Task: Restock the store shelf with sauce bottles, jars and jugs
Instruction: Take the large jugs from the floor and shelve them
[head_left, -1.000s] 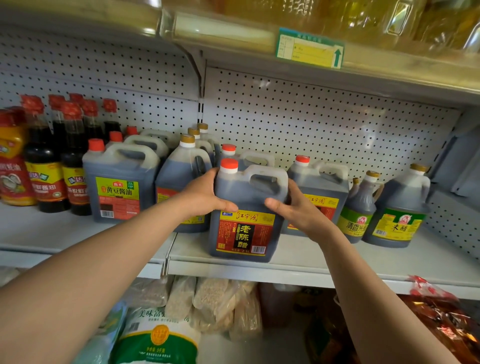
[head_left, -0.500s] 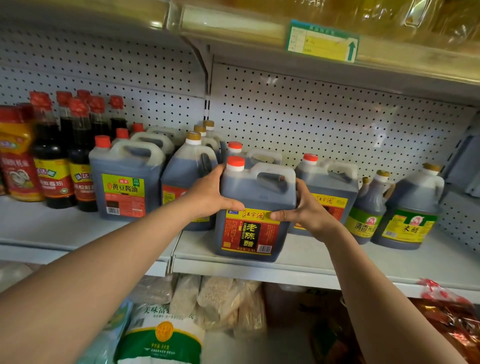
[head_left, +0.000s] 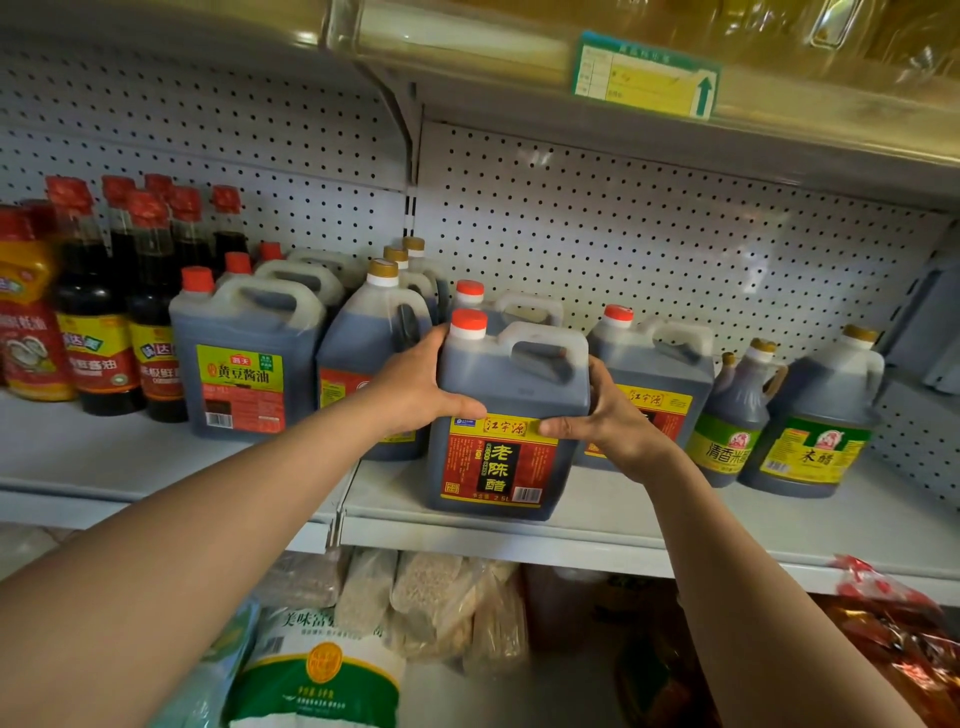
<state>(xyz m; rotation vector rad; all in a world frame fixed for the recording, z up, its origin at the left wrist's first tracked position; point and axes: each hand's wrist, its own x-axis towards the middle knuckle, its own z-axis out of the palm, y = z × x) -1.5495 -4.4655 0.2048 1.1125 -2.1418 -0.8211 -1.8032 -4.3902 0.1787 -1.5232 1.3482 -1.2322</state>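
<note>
A dark vinegar jug (head_left: 511, 395) with a red cap and a red-and-yellow label stands on the white shelf (head_left: 623, 525), near its front edge. My left hand (head_left: 415, 384) grips the jug's left side, thumb across the front. My right hand (head_left: 608, 415) grips its right side, thumb on the top of the label. Behind it stands a like jug (head_left: 498, 306), and to the right another one (head_left: 660, 364).
Left of it stand a soy sauce jug (head_left: 244, 358), gold-capped jugs (head_left: 374, 332) and tall red-capped bottles (head_left: 98, 312). Two green-labelled jugs (head_left: 815, 415) stand at right. An upper shelf (head_left: 623, 104) hangs overhead. Bagged goods (head_left: 322, 670) lie below.
Both hands have pushed the jug a little further back on the shelf, and my right hand's thumb has slid onto the front label. The view has moved closer.
</note>
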